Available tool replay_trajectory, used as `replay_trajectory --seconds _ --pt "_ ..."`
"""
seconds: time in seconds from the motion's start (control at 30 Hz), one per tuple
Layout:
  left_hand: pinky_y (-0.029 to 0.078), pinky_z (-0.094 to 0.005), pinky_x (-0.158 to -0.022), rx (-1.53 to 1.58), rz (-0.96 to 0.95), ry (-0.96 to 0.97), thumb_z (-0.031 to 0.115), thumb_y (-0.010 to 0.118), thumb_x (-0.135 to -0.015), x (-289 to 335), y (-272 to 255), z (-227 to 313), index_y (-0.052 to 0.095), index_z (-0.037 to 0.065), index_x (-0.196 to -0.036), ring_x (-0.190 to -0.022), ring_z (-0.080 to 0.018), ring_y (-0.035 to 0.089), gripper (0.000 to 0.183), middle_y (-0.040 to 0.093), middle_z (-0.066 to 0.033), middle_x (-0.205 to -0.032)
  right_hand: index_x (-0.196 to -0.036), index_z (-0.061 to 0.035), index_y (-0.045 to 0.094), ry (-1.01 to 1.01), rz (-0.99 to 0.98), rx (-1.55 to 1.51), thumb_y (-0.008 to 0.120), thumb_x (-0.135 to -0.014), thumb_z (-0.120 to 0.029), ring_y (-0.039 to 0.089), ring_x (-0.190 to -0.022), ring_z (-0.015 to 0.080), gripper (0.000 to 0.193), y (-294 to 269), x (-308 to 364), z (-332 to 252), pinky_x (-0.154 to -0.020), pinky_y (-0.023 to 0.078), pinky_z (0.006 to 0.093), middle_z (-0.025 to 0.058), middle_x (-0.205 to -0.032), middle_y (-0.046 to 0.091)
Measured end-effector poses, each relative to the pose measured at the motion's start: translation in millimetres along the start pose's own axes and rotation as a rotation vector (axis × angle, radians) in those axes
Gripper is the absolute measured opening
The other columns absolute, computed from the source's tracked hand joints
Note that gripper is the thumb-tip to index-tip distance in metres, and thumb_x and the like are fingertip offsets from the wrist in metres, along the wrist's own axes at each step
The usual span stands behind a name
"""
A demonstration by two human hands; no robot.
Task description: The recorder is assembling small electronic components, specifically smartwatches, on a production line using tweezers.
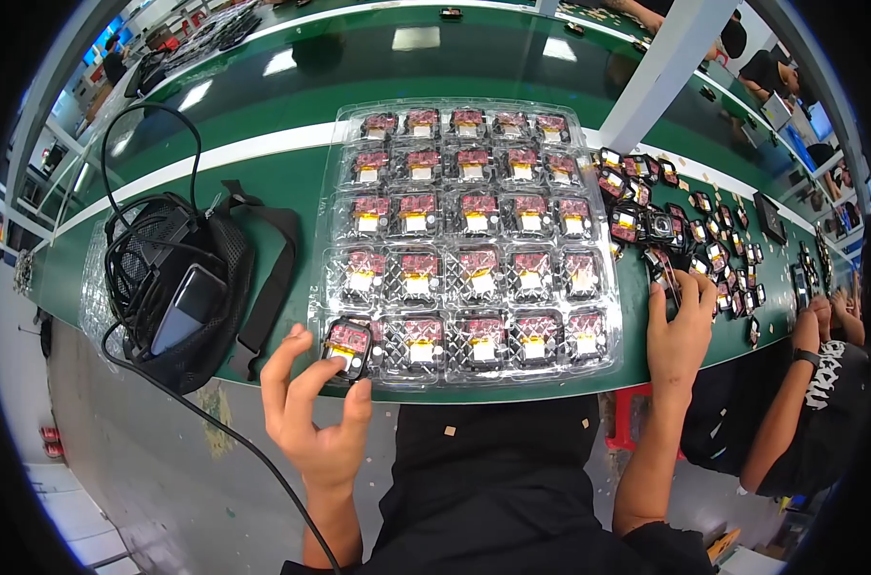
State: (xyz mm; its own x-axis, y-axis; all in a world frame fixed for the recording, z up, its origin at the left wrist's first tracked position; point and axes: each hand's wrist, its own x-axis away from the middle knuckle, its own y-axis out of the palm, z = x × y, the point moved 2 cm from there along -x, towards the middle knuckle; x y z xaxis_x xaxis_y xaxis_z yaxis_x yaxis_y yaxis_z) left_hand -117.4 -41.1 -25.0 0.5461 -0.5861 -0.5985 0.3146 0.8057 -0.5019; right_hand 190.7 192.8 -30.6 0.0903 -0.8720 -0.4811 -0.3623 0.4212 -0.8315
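Observation:
A clear plastic tray (332, 230) lies before me with rows of square black watch-like cases, each showing a red circuit board, yellow tape and a white patch. At its near left corner, one such case (349, 345) sits a little askew. My left hand (318, 412) has its fingers apart, one fingertip on that case's lower edge and the thumb just below it. To the right of the tray, my right hand (680, 331) grips another square case (661, 266) between thumb and fingers, at the edge of a loose pile. The fingers partly hide this case.
The loose pile of cases (732, 254) spreads rightward over the green table (282, 163). A black mesh bag (229, 297) with a phone (191, 307) and a cable (220, 422) stands at left. A white post (656, 77) rises behind. Another person's arm (790, 402) works at far right.

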Motion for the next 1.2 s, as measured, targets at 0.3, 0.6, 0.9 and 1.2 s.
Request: replay_trajectory --seconds 0.3,0.6,0.9,1.2 --pt "0.053 -0.049 -0.099 -0.225 -0.062 0.155 0.01 0.078 -0.082 -2 0 14 0.078 0.001 -0.106 -0.121 -0.0423 0.063 0.025 0.069 -0.0183 -0.125 -0.118 -0.0002 0.064 0.014 -0.083 -0.107 0.076 -0.088 -0.016 0.062 -0.108 0.0371 0.036 -10 3 4 -0.093 0.05 0.0448 0.0175 -0.117 0.061" --pt "0.048 -0.0494 -0.102 -0.305 -0.214 0.1 0.007 0.075 -0.085 -11 -7 37 0.076 -0.001 -0.112 -0.126 -0.0418 0.059 0.028 0.068 -0.0183 -0.128 -0.119 0.0018 0.063 0.039 -0.122 -0.145 0.077 -0.086 -0.015 0.062 -0.106 0.0354 0.04 -15 2 8 -0.092 0.05 0.0433 0.0157 -0.114 0.061" --pt "0.048 -0.0486 -0.103 -0.209 -0.297 0.135 0.012 0.08 -0.084 -15 -5 34 0.07 0.001 -0.125 -0.124 -0.0411 0.059 0.044 0.061 -0.0202 -0.136 -0.121 0.0007 0.062 0.027 -0.103 -0.195 0.077 -0.086 -0.014 0.062 -0.108 0.0366 0.041 -15 4 9 -0.094 0.05 0.0433 0.0158 -0.118 0.06" --pt "0.05 -0.0492 -0.099 -0.25 -0.315 0.217 0.011 0.084 -0.079 -13 6 28 0.07 0.003 -0.127 -0.122 -0.0426 0.059 0.051 0.058 -0.0228 -0.138 -0.123 0.0007 0.063 0.04 -0.112 -0.191 0.077 -0.086 -0.013 0.063 -0.108 0.0359 0.042 -14 6 10 -0.094 0.05 0.0425 0.0159 -0.119 0.061"
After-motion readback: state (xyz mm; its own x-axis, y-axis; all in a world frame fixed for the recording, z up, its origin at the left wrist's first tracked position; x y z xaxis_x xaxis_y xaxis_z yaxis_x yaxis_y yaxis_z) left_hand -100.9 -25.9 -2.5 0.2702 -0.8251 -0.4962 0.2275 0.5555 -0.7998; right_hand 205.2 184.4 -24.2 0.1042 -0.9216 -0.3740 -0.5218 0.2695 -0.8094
